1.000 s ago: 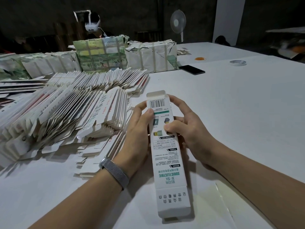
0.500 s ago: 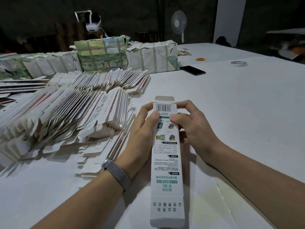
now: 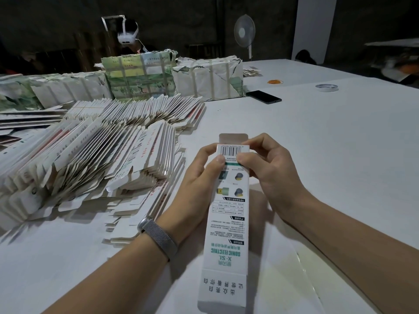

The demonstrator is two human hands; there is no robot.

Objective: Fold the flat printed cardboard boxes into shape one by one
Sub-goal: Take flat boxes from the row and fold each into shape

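A long, narrow white printed box (image 3: pixel 226 225) with a barcode at its far end lies lengthwise in front of me, tilted up off the white table (image 3: pixel 328 143). My left hand (image 3: pixel 199 177) grips its far end from the left, thumb on the printed face. My right hand (image 3: pixel 269 168) grips the same end from the right, thumb next to the barcode and fingers curled over the top. A grey end flap (image 3: pixel 233 138) sticks up behind the barcode. A large heap of flat printed boxes (image 3: pixel 97 150) lies to the left.
Wrapped bundles (image 3: pixel 206 81) stand at the back left. A black phone (image 3: pixel 263 97), a tape roll (image 3: pixel 326 87) and orange rubber bands (image 3: pixel 275 82) lie further back on the table. A fan (image 3: pixel 244 32) stands behind. A person with a headset (image 3: pixel 128 35) sits opposite.
The box has slid toward me and its near end has come closer. Both hands have moved up to its far end, near the barcode and flap.
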